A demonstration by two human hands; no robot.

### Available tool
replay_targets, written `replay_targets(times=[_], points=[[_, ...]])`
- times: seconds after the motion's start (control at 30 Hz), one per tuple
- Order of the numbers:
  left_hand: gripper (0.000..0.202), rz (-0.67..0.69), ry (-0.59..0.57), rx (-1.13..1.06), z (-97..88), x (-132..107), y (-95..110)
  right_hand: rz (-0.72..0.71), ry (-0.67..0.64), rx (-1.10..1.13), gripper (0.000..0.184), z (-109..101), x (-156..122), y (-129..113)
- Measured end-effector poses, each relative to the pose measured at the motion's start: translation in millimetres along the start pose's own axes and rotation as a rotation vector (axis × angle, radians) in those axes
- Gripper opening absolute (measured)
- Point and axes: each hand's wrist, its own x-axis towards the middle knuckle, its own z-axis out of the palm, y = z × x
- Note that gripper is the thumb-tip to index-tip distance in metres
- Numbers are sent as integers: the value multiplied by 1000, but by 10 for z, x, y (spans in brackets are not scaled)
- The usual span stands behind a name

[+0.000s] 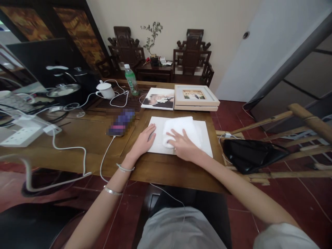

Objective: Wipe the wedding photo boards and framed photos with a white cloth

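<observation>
While the right hand (181, 145) lies palm down with its fingers spread over a folded white fluffy cloth (180, 123), the left hand (145, 137) rests flat on the left edge of a thin pale rectangular board (206, 140), its fingers nearly together and its thumb apart, pinching nothing that shows. The cloth sits directly beneath the right fingers, on top of the board; whether any of it is gathered under the palm I cannot tell. If the right hand pushed sideways harder than the left steadied, the board could probably skid across the brown wooden table (166, 169). A long push away from both hands might knock the white-bordered photo print (155, 105) or the cream box-like picture frame (196, 98) just beyond them. Left of the left hand, a white cable (103, 160) hangs over the table edge; a snagging forearm could drag the dark purplish phone (121, 122).
</observation>
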Motion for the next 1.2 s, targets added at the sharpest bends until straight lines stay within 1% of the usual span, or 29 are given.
replay_targets(times=[0.1, 0.17, 0.23, 0.33, 0.4, 0.47, 0.57, 0.63, 0.7, 0.8, 0.87, 0.97, 1.03, 1.13, 1.2], points=[[46, 1, -2, -4, -5, 2, 1, 16, 56, 1, 57, -38, 257, 224], [46, 4, -4, -7, -8, 2, 2, 34, 101, -8, 57, -52, 380, 308], [46, 5, -5, -9, -11, 1, 4, 64, 115, -24, 57, -49, 453, 332], [46, 5, -8, -10, -13, 1, 8, 92, 99, -67, 58, -11, 462, 266], [46, 6, -7, -7, -12, 1, 11, 87, 63, -96, 58, 32, 395, 167], [45, 4, -4, 1, -11, 0, 15, 67, 29, -109, 55, 80, 271, 28], [46, -5, -2, 7, -9, -2, 18, 0, 48, -104, 46, 131, 11, -228], [47, -9, -4, 6, -10, -4, 19, -54, 60, -85, 41, 127, -162, -395], [47, -6, -6, 5, -12, -4, 19, -106, 28, -57, 38, 95, -294, -523], [46, 8, -3, 5, -15, -2, 18, -155, -6, -19, 38, 43, -372, -601], [45, 12, -5, 6, -15, 0, 15, -161, -13, 0, 39, 31, -340, -574], [44, 6, -11, 9, -10, 2, 7, -142, 7, -12, 42, 41, -187, -441], [45, -1, -9, 9, -5, 2, 3, -101, 16, -33, 45, 41, -35, -309], [45, -2, -4, 4, -5, 4, 5, -9, -6, -57, 50, 11, 220, -84], [46, 6, -3, 4, -10, 5, 13, 44, 7, -85, 54, -9, 376, 50]])
